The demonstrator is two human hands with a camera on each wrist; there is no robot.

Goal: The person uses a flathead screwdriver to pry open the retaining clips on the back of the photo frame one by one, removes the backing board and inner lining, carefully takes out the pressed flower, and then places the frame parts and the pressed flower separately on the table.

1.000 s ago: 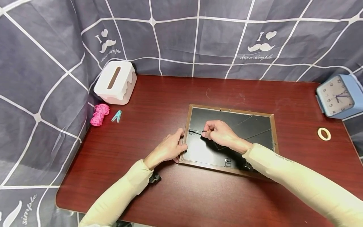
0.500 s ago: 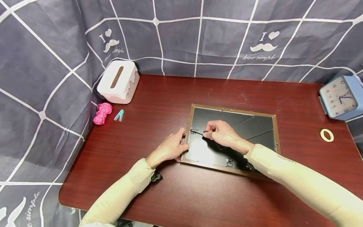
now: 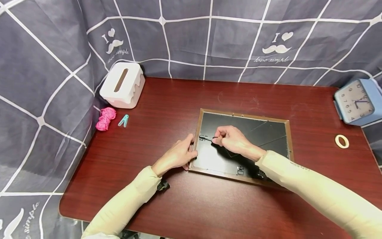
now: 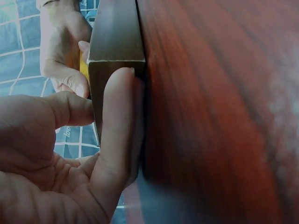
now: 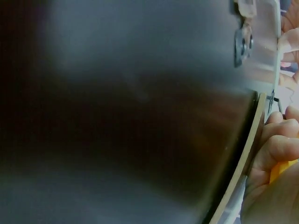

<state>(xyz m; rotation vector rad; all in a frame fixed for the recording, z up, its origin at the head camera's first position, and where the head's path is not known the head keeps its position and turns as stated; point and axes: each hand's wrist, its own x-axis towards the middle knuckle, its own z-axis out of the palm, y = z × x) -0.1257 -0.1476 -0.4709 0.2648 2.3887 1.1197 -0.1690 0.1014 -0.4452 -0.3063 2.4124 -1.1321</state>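
Observation:
A picture frame (image 3: 244,116) with a brown border lies back side up on the table, its dark backing board (image 3: 215,161) showing. My left hand (image 3: 176,155) grips its left edge; in the left wrist view a finger lies along the outer side and the thumb presses the back. In my right hand (image 3: 233,139) I hold a screwdriver (image 3: 210,138), its thin shaft pointing left to a small metal fitting near that edge. The yellow handle (image 5: 282,170) is mostly covered by the fingers. Another fitting (image 3: 240,170) sits by the near edge.
A white and pink tissue box (image 3: 122,84), pink yarn (image 3: 105,119) and a teal clothespin (image 3: 123,120) are at the left. A blue clock (image 3: 356,101) and a cream ring (image 3: 341,141) lie at the right. A grey checked curtain (image 3: 185,39) hangs behind the table.
Both hands keep their places on the frame and the screwdriver; its shaft shifts only slightly at the fitting. The head view sways a little.

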